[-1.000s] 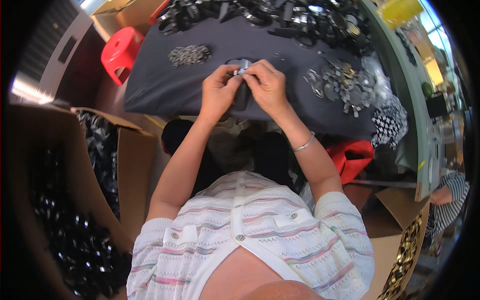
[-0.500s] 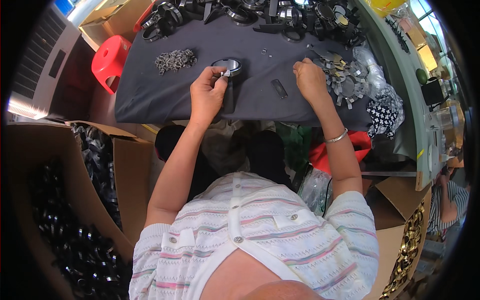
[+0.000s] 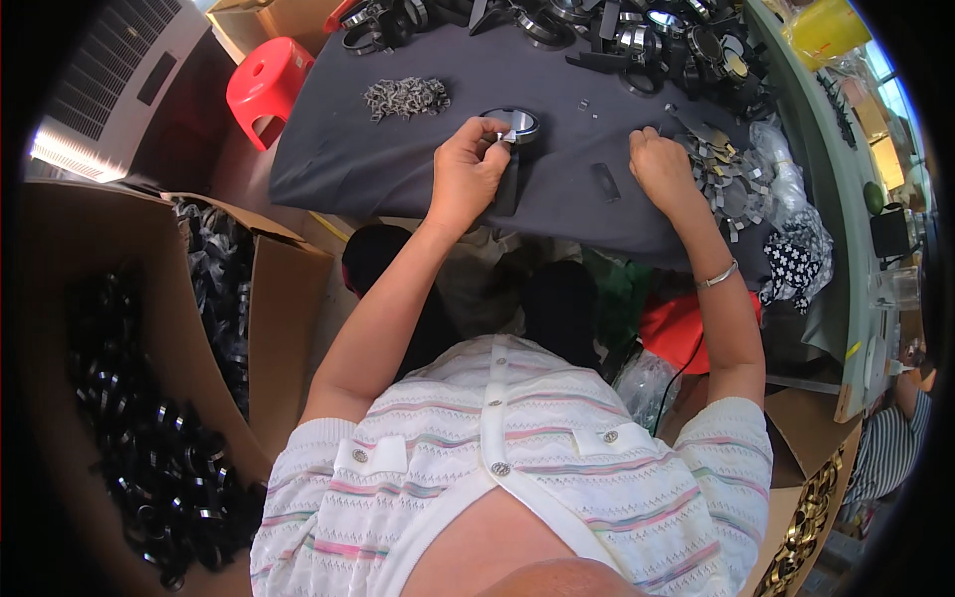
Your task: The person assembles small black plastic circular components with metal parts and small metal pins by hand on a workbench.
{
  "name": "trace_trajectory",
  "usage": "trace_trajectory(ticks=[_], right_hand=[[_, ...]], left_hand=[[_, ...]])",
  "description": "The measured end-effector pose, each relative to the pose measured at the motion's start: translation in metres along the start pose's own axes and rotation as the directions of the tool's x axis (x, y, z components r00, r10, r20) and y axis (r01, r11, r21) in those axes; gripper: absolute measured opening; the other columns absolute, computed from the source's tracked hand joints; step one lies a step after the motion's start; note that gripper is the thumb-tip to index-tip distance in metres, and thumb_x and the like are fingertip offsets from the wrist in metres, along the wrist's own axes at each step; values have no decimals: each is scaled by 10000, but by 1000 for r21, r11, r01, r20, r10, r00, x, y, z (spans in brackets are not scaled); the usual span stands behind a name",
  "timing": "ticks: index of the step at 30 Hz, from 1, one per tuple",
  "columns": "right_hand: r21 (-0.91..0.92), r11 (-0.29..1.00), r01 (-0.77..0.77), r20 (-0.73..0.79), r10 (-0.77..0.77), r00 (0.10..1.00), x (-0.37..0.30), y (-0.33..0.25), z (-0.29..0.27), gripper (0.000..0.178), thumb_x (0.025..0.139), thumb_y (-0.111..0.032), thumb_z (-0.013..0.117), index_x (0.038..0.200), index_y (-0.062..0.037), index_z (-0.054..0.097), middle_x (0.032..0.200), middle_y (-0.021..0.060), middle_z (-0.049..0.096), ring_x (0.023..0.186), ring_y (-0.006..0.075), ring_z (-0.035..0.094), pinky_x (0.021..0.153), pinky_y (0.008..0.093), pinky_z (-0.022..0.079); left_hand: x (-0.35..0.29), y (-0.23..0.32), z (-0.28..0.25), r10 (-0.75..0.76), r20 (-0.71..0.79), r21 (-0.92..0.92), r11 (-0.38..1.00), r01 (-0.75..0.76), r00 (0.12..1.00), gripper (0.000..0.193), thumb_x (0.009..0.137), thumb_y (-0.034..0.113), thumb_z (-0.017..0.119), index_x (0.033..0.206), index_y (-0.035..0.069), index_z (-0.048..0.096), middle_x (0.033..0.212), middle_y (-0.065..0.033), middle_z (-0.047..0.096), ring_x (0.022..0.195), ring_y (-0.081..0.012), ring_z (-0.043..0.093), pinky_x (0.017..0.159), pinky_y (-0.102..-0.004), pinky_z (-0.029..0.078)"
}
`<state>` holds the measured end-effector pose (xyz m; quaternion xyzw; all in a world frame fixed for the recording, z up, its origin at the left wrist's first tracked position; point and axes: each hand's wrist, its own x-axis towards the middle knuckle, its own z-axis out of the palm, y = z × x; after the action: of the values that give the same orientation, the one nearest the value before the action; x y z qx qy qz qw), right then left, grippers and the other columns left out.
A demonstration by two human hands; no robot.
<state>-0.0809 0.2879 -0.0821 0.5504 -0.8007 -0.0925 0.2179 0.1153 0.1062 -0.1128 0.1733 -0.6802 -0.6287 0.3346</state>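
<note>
My left hand (image 3: 466, 177) is closed at the near part of the dark cloth, thumb and forefinger pinching at the rim of a round watch (image 3: 515, 123) with a shiny face. A small silver metal piece (image 3: 506, 136) shows at the fingertips. The watch's black strap (image 3: 507, 187) runs toward me beside the hand. My right hand (image 3: 665, 171) hovers to the right, fingers drawn together; whether anything small is between them is hidden. Between the hands lies a short black strip (image 3: 605, 182). Right of my right hand is a pile of flat silver metal pieces (image 3: 734, 184).
Silver metal loops (image 3: 406, 98) are heaped at the left of the cloth. Black-strapped watches (image 3: 637, 40) crowd the far edge. A red stool (image 3: 269, 85) stands left. Cartons (image 3: 288, 328) of dark bands flank my left side; gold-coloured bands (image 3: 808, 517) fill one at right.
The whole view has swung, so the table sits farther right in it. Both hands keep nearly the same places relative to the watch and the black strip.
</note>
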Motion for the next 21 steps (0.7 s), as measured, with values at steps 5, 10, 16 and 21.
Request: trace_trajectory(ticks=[5, 10, 16, 21], right_hand=[[12, 1000, 19, -49, -18, 999, 2, 3, -1, 34, 758, -58, 522, 734, -36, 512, 757, 139, 588, 644, 280, 636, 561, 365, 519], [123, 992, 1, -71, 8, 997, 3, 3, 2, 48, 724, -55, 558, 738, -20, 529, 736, 141, 590, 648, 284, 638, 549, 376, 519], [-35, 998, 57, 104, -53, 993, 17, -6, -6, 96, 707, -55, 567, 774, -12, 622, 787, 148, 627, 696, 272, 654, 583, 348, 541], [-46, 995, 92, 102, -87, 991, 24, -1, -6, 91, 706, -51, 565, 764, -17, 627, 791, 144, 640, 743, 264, 653, 628, 348, 540]], left_hand=[[-1, 3, -2, -33, 2, -5, 999, 33, 999, 124, 854, 40, 544, 971, 24, 581, 638, 26, 525, 477, -19, 417, 389, -190, 345], [1, 6, -1, -86, -17, -16, 996, 86, 996, 133, 803, 36, 549, 921, 16, 605, 596, -7, 559, 506, -36, 456, 478, -211, 394], [8, 4, 3, -5, -40, 93, 996, 9, 999, 134, 782, 54, 570, 903, 17, 616, 610, -18, 575, 564, -50, 500, 570, -214, 433], [8, 3, 3, -22, -57, 115, 993, 29, 998, 141, 780, 52, 568, 908, 22, 618, 609, -19, 579, 552, -49, 499, 547, -218, 433]])
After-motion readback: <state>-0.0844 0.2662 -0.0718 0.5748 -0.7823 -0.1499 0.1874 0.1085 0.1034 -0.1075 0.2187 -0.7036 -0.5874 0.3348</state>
